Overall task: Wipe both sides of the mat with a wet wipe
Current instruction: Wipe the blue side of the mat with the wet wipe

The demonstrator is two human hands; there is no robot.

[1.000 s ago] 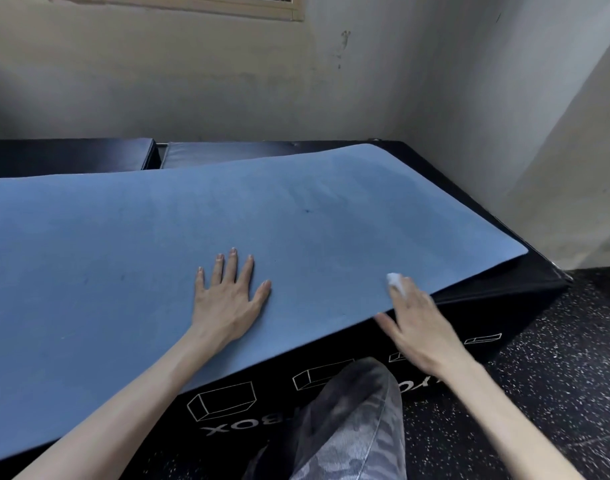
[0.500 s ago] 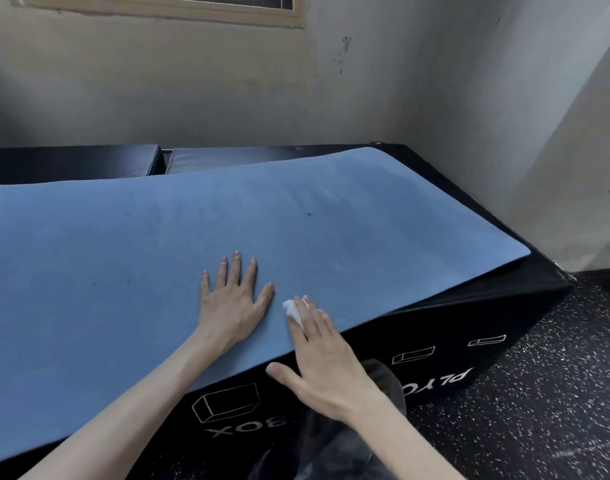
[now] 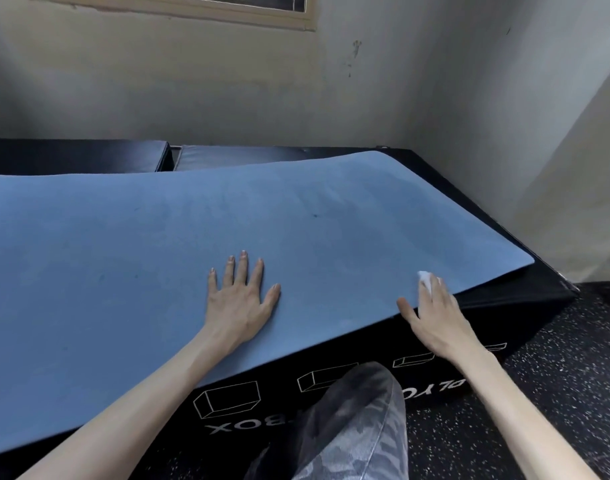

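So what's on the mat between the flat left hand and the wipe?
Nothing: the head view shows only bare blue mat between the left hand and the wet wipe under the right hand.

Your right hand (image 3: pixel 431 313) has swept the wet wipe (image 3: pixel 425 279) right along the near edge of the mat (image 3: pixel 158 271), from just beside your left hand (image 3: pixel 239 299) half a second ago to near the right corner; the wipe seems pressed under your fingertips, thumb now off the edge
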